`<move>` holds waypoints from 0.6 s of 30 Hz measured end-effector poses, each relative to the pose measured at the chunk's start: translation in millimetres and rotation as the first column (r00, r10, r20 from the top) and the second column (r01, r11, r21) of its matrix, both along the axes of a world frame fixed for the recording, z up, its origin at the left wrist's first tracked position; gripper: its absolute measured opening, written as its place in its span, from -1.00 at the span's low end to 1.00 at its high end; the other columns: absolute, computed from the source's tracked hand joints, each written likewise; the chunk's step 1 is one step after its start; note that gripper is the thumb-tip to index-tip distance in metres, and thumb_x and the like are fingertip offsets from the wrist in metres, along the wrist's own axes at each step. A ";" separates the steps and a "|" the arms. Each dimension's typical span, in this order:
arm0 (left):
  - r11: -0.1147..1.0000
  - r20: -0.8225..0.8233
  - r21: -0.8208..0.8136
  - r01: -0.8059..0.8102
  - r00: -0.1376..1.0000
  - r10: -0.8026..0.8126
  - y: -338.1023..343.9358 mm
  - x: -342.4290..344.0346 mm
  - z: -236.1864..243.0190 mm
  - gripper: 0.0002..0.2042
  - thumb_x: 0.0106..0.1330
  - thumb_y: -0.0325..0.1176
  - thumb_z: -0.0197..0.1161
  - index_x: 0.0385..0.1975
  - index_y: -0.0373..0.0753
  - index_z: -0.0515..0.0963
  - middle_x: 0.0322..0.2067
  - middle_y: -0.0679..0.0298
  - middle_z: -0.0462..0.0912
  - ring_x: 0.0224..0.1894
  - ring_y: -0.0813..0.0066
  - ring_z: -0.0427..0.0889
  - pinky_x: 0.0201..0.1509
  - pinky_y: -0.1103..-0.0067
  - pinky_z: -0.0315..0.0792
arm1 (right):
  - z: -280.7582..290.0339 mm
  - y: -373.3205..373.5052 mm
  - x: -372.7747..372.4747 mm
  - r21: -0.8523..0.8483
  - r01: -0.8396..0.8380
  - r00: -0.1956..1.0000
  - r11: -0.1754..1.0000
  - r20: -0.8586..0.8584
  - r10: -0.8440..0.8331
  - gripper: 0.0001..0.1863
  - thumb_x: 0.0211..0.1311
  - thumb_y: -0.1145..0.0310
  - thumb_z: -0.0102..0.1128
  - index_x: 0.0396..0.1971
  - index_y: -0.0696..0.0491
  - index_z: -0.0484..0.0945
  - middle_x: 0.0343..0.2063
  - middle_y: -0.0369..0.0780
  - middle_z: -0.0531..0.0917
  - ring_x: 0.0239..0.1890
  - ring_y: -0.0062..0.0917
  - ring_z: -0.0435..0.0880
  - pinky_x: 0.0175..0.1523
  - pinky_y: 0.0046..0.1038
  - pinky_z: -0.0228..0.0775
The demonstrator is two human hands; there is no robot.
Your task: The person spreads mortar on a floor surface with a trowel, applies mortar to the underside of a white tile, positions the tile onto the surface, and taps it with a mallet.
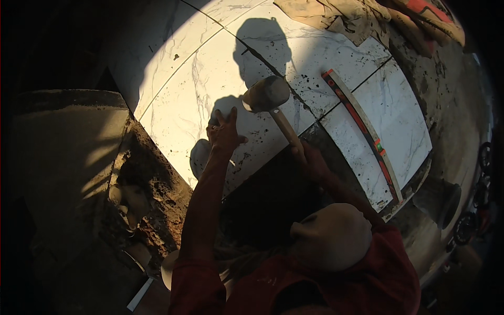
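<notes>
My left hand [226, 134] rests with spread fingers on a white marble-patterned floor tile [257, 139], close to the tile's left side. My right hand [313, 161] is wrapped round the wooden handle of a rubber mallet [266, 94]. The mallet's dark head is over the same tile, to the right of my left hand; whether it touches the surface I cannot tell. A long red and grey spirit level [362, 123] with a green vial lies across the neighbouring tile [407, 110] on the right. Specks of dirt are scattered over the tiles.
Crumpled brown sacks [336, 16] lie at the far right. Rough, broken mortar [149, 194] borders the tiles on the left, beside a concrete slab [58, 147]. Dark, unlit ground lies just in front of me. A dark container [440, 199] stands at the right.
</notes>
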State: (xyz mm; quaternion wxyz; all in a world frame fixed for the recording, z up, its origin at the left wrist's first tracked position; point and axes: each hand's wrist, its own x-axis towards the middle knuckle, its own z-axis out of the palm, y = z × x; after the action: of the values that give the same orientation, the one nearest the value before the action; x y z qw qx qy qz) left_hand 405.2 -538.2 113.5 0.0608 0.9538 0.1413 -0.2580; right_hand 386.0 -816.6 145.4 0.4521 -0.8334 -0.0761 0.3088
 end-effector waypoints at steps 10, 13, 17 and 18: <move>0.997 0.041 0.057 -0.043 0.998 0.041 1.3 -4.5 -0.6 0.17 -0.29 0.16 0.53 0.38 -0.02 -0.03 0.39 0.04 -0.05 0.24 -0.08 0.33 0.26 0.09 0.13 | -23.4 57.8 62.7 -0.082 -0.059 0.997 0.995 0.052 0.063 -0.37 0.38 -0.16 -0.24 -0.25 0.22 0.41 -0.50 0.11 0.59 -0.33 0.00 0.63 -0.20 -0.11 0.41; 0.998 0.061 0.061 -0.024 0.998 0.020 -1.0 -3.6 2.5 0.16 -0.29 0.17 0.52 0.36 -0.09 0.00 0.39 0.08 -0.02 0.27 -0.05 0.28 0.25 0.06 0.15 | -24.9 54.5 76.9 -0.108 -0.086 0.995 0.990 0.032 0.090 -0.36 0.38 -0.17 -0.25 -0.25 0.22 0.42 -0.51 0.11 0.59 -0.33 -0.01 0.63 -0.20 -0.11 0.40; 1.000 0.093 0.011 -0.021 0.995 0.020 5.1 -16.0 0.1 0.09 -0.24 0.15 0.50 0.35 -0.07 0.05 0.37 0.09 0.03 0.32 0.00 0.22 0.22 0.03 0.18 | -24.5 42.3 40.8 -0.021 -0.082 0.996 0.996 0.035 0.083 -0.39 0.38 -0.14 -0.23 -0.24 0.22 0.42 -0.52 0.09 0.58 -0.36 -0.05 0.63 -0.23 -0.15 0.39; 1.000 0.090 -0.008 -0.030 0.995 0.031 8.9 -15.8 3.1 0.08 -0.22 0.14 0.50 0.35 -0.06 0.06 0.37 0.10 0.03 0.32 0.00 0.20 0.23 0.03 0.18 | -32.2 34.8 33.4 -0.016 -0.091 0.994 0.996 0.055 0.092 -0.40 0.38 -0.13 -0.21 -0.24 0.22 0.42 -0.52 0.09 0.58 -0.37 -0.06 0.63 -0.24 -0.15 0.39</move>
State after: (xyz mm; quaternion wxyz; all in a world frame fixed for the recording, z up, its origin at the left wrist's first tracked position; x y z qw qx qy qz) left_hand 389.3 -529.3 116.6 0.0741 0.9620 0.1522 -0.2141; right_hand 419.5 -781.8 113.2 0.4297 -0.8402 -0.1248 0.3063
